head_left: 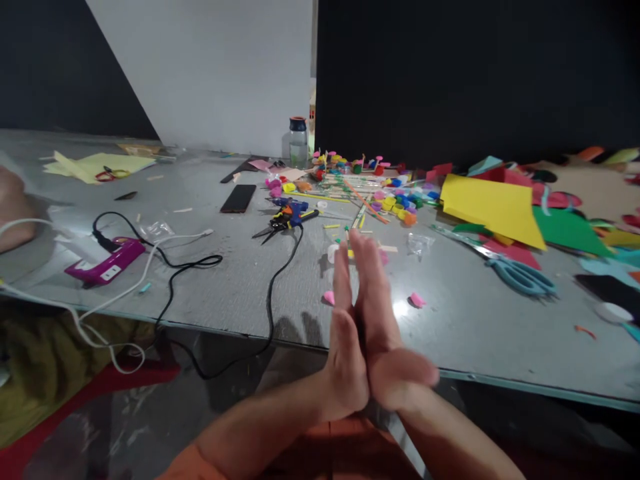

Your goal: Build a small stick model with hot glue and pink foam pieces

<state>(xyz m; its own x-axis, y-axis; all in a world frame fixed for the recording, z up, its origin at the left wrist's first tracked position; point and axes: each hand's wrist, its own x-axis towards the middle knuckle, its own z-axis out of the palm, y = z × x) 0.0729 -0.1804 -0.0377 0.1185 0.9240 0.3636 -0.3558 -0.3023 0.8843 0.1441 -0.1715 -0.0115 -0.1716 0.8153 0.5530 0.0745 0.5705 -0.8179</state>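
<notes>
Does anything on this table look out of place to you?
Mostly just clutter. The black cable sags below the front edge of the table, so it might snag. A small pink piece lies by itself beside the right hand, like a stray scrap.

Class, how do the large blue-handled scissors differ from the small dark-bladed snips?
Size: the large blue-handled scissors appear longer than the small dark-bladed snips. Colour: the scissors have silvery blades and blue handles; the snips have dark blades and yellow-and-black handles. Pose: the scissors' blades point left and away from the person, the snips' blades left and towards the person. Shared: both lie on the grey table.
</notes>
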